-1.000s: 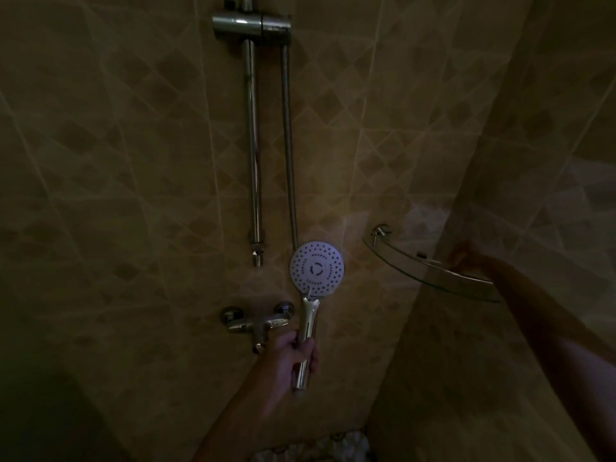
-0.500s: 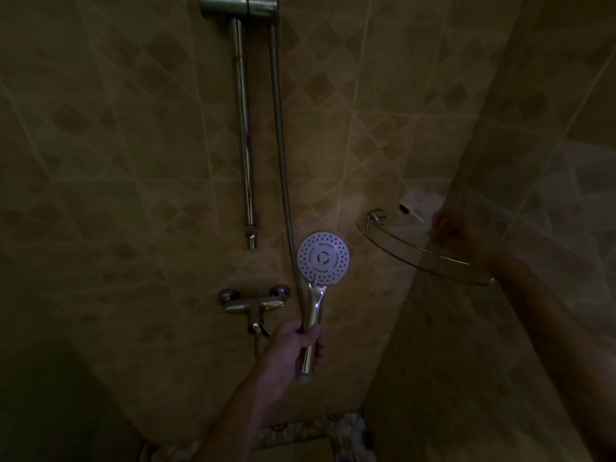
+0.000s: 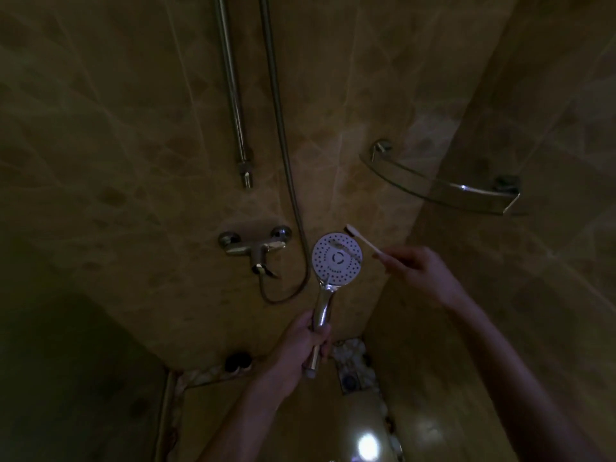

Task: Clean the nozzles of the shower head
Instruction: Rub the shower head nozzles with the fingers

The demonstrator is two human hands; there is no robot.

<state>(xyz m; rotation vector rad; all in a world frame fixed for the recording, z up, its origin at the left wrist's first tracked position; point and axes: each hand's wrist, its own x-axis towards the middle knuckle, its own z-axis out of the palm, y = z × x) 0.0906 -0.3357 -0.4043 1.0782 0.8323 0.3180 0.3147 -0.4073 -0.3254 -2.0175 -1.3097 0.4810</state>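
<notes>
**Brush up, head held, no scrubbing yet**

Left hand (image 3: pixel 301 348) wrapped round chrome handle (image 3: pixel 320 316) of shower head (image 3: pixel 336 260), fingers curled tight, low on the stem near hose end. Held roughly upright, nozzle face turned toward camera, in front of tiled wall (image 3: pixel 116 145), just right of mixer tap (image 3: pixel 255 250). Right hand (image 3: pixel 411 265) pinching white toothbrush (image 3: pixel 363 240) by rear of handle, fingers closed on it; bristle end up near top-right rim of face. Touching or just off: can't tell, too dim & blurred.

Handling, as judgement: head prob. light plastic w/ chrome skin, stiff, slick if wet, so full wrap on handle right place; grip nearer the neck would steady face better vs brush pressure. Hose (image 3: pixel 283 161) loops down from handle & will tug a bit when turned. Nozzle nubs likely soft rubber, so short light strokes, no jabbing. Brush handle thin, flexes; choking up toward bristles gives more control.

Outward: slide rail (image 3: pixel 235 95) above, glass corner shelf (image 3: pixel 443 190) upper right, floor drain (image 3: pixel 350 380) below.
</notes>
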